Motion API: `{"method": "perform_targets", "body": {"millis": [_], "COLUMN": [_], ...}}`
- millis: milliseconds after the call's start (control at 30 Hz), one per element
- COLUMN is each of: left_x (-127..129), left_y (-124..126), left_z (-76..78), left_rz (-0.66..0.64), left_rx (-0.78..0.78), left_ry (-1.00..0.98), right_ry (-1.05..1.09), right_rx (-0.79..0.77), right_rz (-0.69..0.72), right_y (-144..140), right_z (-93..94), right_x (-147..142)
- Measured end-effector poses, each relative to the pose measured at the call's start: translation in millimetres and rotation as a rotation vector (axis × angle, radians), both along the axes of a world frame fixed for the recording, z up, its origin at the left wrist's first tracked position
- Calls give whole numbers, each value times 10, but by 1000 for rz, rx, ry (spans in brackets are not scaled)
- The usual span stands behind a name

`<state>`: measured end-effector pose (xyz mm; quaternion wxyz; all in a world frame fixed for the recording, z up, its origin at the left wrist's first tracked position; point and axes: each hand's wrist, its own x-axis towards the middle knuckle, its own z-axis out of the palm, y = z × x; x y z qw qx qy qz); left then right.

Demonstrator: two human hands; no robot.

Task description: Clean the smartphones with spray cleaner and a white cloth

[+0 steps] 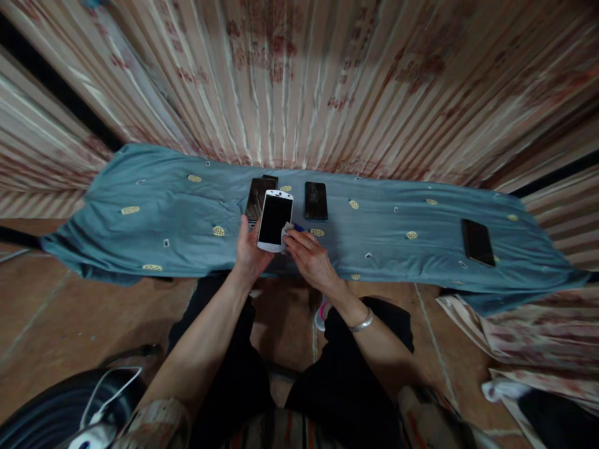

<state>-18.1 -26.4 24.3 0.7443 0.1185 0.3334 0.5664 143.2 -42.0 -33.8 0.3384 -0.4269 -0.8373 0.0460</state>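
A white smartphone (276, 219) with a dark screen is held up over the near edge of the cloth-covered table. My left hand (250, 252) grips it from below and along its left side. Pinched in my right hand (309, 257) is a small pale wipe (285, 234), pressed against the phone's lower right edge. Something blue shows just behind those right fingers, too covered to name. Behind the white phone, partly hidden by it, lies a dark phone (256, 198). Another black phone (316, 201) rests a little to the right.
A blue-green cloth (187, 212) with yellow motifs covers the long table. Far right on it lies one more dark phone (478, 242). Pleated patterned curtains (299, 87) hang right behind the table. At lower left, a white cable (105, 386) runs over a black round object.
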Motion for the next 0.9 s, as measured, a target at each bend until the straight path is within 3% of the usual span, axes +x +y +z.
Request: {"method": "perform_targets", "body": {"millis": [333, 600, 900], "left_x": [19, 82, 35], "left_y": [27, -14, 33], "left_z": [-246, -226, -240], "left_rz": [-65, -103, -56], "left_rx": [26, 9, 18], "left_ry": [16, 24, 38], "right_ry": [4, -19, -48], "right_rx": [-20, -23, -34], "right_rz": [-96, -134, -44], "right_y": [165, 267, 102], "right_z": [1, 49, 27], "right_x": [137, 254, 50]}}
